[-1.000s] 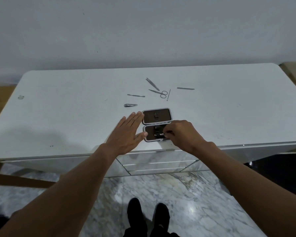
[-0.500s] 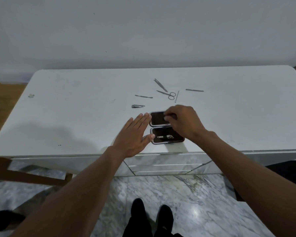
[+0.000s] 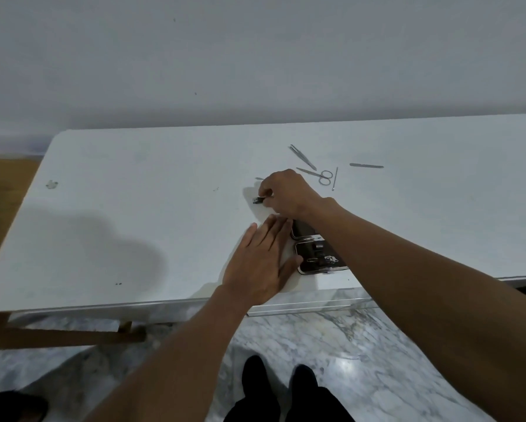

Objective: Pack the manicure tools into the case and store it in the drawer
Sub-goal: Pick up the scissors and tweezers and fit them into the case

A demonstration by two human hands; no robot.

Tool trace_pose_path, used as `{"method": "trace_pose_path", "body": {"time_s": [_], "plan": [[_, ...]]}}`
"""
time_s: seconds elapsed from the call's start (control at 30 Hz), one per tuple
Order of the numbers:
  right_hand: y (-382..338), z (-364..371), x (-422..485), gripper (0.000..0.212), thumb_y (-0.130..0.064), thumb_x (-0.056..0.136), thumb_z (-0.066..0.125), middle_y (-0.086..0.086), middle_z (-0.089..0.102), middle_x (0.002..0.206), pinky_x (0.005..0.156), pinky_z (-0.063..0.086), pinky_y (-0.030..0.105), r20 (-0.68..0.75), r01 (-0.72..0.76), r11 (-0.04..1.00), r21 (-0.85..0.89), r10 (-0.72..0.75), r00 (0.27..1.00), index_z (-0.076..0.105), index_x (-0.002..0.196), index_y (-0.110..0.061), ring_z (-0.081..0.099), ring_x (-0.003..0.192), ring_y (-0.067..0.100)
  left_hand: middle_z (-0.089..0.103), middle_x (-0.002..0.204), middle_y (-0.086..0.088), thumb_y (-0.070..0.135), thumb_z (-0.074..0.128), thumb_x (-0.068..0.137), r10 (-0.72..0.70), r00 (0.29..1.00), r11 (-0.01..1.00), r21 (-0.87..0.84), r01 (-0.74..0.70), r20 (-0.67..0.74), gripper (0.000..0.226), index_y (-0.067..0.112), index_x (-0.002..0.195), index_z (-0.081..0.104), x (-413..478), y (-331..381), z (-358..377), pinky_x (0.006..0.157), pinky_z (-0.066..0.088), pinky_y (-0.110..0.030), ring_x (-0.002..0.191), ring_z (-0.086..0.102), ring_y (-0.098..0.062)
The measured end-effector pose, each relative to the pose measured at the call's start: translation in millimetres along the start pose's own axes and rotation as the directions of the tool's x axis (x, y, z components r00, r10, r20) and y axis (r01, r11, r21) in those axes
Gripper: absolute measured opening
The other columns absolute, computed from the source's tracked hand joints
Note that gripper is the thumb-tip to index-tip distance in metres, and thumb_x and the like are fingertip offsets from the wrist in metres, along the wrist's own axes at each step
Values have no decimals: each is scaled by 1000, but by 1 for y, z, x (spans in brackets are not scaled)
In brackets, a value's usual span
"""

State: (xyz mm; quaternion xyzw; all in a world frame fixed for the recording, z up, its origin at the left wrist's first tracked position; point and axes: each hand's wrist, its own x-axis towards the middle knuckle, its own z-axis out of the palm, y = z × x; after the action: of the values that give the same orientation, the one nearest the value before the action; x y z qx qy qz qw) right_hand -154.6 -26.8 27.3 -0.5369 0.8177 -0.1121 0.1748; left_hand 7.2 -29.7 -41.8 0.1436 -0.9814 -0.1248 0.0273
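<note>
On the tabletop [image 3: 134, 208], beyond the open case [image 3: 316, 257], the right hand [image 3: 286, 193] pinches a small nail clipper [image 3: 258, 200] in its grip. It looks light, stiff and slick, best held by its sides. The left hand [image 3: 261, 263] lies flat, fingers spread, steadying the case.

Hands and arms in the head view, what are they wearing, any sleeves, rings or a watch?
Both arms are bare to the frame's edge, with no sleeves showing. The left hand and right hand wear no gloves, and no watch, bracelet or ring is visible.
</note>
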Motion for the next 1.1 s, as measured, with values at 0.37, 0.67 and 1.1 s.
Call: {"method": "trace_pose_path", "body": {"time_s": [0.37,0.67,1.1], "plan": [[21,-28,-53,19,-14,79,66,1,70,81,73,52,27,-159,-177,884,432,267,950,75,95,-9,64,77,16,11,162,2,58,16,97,-21,1000,1000,0,21,-18,71,18,155,10,-1,4,-5,121,4,-35,149,4,-12],[70,-37,-129,22,3,83,63,16,64,74,64,57,32,59,-288,539,791,402,914,59,104,-2,61,60,21,15,162,3,57,22,97,-28,999,999,24,29,-38,69,19,154,14,-2,3,-1,121,9,-37,149,8,-12],[83,-19,-149,5,-15,79,71,8,74,71,81,60,42,5,-240,772,588,294,956,67,80,-15,73,67,26,16,161,1,55,23,98,-35,998,999,32,37,-48,68,19,154,13,-3,6,-1,120,12,-39,149,10,-14]]}}
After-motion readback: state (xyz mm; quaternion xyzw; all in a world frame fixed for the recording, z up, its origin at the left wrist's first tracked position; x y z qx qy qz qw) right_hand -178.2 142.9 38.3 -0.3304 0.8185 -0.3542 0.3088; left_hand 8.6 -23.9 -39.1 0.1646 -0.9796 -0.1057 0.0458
